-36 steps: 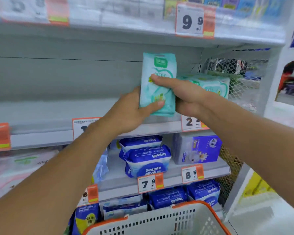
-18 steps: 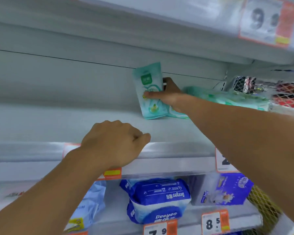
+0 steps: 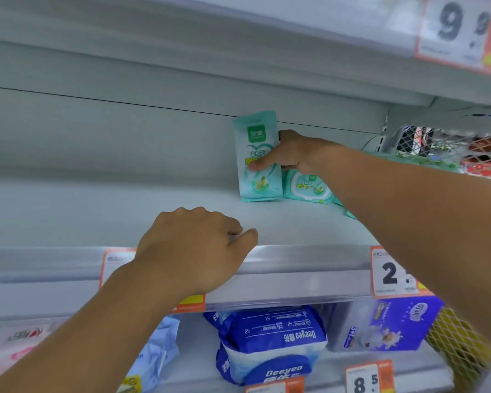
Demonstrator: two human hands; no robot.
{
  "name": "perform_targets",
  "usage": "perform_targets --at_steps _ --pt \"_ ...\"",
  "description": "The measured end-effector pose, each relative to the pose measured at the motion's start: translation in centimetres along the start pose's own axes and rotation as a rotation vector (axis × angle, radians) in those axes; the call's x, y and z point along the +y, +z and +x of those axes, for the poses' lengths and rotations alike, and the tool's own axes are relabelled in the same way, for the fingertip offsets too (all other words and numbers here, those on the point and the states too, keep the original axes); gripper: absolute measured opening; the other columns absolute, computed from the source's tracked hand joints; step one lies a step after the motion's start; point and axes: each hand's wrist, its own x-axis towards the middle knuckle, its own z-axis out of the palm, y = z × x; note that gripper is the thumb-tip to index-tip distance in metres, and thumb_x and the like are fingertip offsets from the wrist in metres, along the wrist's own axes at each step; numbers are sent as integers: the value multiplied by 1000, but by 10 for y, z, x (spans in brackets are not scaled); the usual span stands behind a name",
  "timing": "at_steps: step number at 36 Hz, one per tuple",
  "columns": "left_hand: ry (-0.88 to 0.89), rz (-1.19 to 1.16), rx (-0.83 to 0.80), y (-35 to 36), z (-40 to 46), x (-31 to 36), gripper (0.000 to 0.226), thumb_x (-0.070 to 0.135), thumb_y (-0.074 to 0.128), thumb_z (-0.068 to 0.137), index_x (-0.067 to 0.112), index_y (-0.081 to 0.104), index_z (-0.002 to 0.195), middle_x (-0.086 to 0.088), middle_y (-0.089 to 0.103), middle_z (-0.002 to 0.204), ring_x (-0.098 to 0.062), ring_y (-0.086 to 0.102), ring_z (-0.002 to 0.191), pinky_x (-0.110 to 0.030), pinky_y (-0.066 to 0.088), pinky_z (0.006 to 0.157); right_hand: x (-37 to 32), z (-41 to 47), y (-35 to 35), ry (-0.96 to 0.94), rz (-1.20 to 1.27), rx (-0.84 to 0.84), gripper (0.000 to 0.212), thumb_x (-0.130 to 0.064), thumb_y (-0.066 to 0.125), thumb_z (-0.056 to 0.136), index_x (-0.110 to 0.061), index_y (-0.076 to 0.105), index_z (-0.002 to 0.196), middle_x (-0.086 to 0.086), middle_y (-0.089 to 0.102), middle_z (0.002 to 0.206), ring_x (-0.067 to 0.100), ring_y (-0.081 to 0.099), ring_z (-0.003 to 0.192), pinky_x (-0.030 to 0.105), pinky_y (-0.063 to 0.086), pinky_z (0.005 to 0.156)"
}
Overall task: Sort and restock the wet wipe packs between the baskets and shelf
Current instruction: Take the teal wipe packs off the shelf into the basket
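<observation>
Pinching the tall mint-green soft plastic wet wipe pack (image 3: 257,157) between thumb and fingers, the right hand (image 3: 294,153) has carried it to the back of the pale grey metal shelf (image 3: 97,217) and stood it upright there, so this pack looks all but restocked. The left hand (image 3: 194,248), which held the pack a second ago, has let go and now rests loosely curled and empty at the shelf's front edge, well apart from it. A flat mint-green wipe pack with a white lid (image 3: 306,187) lies just beside the upright one, under the right wrist.
</observation>
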Motion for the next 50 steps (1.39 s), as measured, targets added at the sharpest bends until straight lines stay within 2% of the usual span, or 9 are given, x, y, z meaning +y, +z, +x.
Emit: perform_targets --at_steps 3,9,13,16,20,25,35,42,50 --pt "12 -1 22 1 0 0 54 59 18 95 40 65 114 9 69 111 -19 60 94 -30 47 79 1 1 7 -41 66 1 61 -14 95 59 -13 68 114 -1 77 103 17 72 97 35 57 90" --pt "31 4 25 2 1 -1 55 59 17 97 39 65 116 9 69 111 -18 60 94 -29 42 76 -1 12 9 55 -146 97 62 -22 95 63 -8 60 111 5 71 107 21 70 94 30 61 75" --pt "42 11 39 3 1 -3 55 60 17 96 40 65 114 9 69 111 -18 60 94 -29 41 74 -8 9 12 19 -339 225 116 -27 96 59 -7 25 148 13 51 137 30 60 114 39 59 83" --pt "43 7 43 4 2 -3 56 61 16 95 40 65 112 9 69 109 -17 59 90 -29 40 73 -14 5 14 -146 -684 275 147 -31 97 57 -28 -12 157 14 5 164 40 39 138 49 45 105" --pt "41 7 52 4 2 -3 56 62 16 95 41 65 112 10 69 110 -17 58 91 -29 38 72 -12 2 19 -236 -1050 126 137 -32 94 58 -45 0 156 -7 -17 164 39 14 147 50 45 102" --pt "23 1 49 4 2 -2 54 62 18 96 41 66 111 9 69 108 -19 58 91 -29 38 73 1 3 27 -234 -1115 215 131 -32 87 70 -41 -12 155 -1 -3 167 38 7 151 51 37 110" --pt "5 22 54 4 2 -1 56 62 17 96 40 66 111 8 69 106 -16 49 81 -30 35 71 -12 7 36 -273 -1072 249 138 -19 88 66 -37 -16 155 3 -7 166 41 -7 151 58 21 119" --pt "4 20 71 4 1 -1 57 62 16 96 40 66 112 8 69 104 -14 46 78 -29 33 71 -7 16 39 -240 -1058 119 92 0 63 85 -40 20 155 -1 -15 166 39 -9 152 51 12 123" --pt "23 19 82 5 2 -1 57 62 16 96 39 66 113 8 70 105 -15 48 80 -29 33 72 -22 5 31 -187 -882 34 111 -16 66 74 -55 -4 151 -12 -21 164 28 -18 152 66 3 117"
